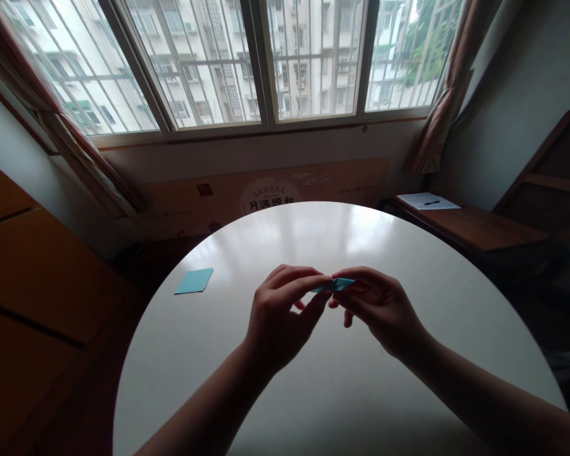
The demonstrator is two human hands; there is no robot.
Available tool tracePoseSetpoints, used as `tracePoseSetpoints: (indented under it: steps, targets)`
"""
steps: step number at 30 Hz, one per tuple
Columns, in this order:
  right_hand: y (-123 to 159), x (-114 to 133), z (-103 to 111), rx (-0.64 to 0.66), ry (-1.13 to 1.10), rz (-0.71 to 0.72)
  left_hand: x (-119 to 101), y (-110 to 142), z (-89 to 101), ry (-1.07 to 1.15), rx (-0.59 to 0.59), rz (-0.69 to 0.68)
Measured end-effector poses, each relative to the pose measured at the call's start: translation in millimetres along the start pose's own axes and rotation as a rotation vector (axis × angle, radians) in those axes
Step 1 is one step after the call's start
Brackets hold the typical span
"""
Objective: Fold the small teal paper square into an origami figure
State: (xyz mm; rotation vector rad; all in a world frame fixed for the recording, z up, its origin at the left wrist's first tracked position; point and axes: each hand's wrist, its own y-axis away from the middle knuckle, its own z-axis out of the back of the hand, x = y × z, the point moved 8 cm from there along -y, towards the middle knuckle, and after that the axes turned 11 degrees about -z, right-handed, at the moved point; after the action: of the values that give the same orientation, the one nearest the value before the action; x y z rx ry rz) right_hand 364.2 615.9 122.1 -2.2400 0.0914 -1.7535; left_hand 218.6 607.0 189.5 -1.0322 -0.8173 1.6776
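Observation:
A small folded piece of teal paper (342,284) is held up between both hands, above the middle of the round white table (342,399). My left hand (285,313) pinches its left end between thumb and fingers. On the other side, my right hand (380,304) grips the right part, its lower fingers curled beneath. Fingertips cover much of the paper, so its full folded shape is hidden. Over on the table's left side lies a flat stack of light blue square paper (194,281), apart from both hands.
Behind the table, a long printed cardboard box (180,196) leans under the barred window. At the right stands a wooden chair (494,221) with a white sheet (408,201) and a dark pen (432,202) on it. An orange-brown cabinet (42,266) is at the left.

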Motion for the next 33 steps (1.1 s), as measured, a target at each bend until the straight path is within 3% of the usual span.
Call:
tracePoseSetpoints:
  steps: [6,10,22,30,33]
  targets:
    - [0,-1,0,-0.004,0.001,-0.006,-3,0,3.1,-0.046,-0.028,-0.041]
    - [0,0,0,-0.018,0.031,0.004,0,0,2.0,-0.003,-0.024,0.019]
    - [1,1,1,-0.060,0.093,-0.010,42,23,-23.2,0.567,-0.010,0.639]
    - [3,3,1,-0.086,0.133,0.001,53,39,-39.5,0.796,-0.041,0.914]
    - [2,2,2,-0.086,0.126,-0.008,54,42,-42.1,0.816,-0.043,0.955]
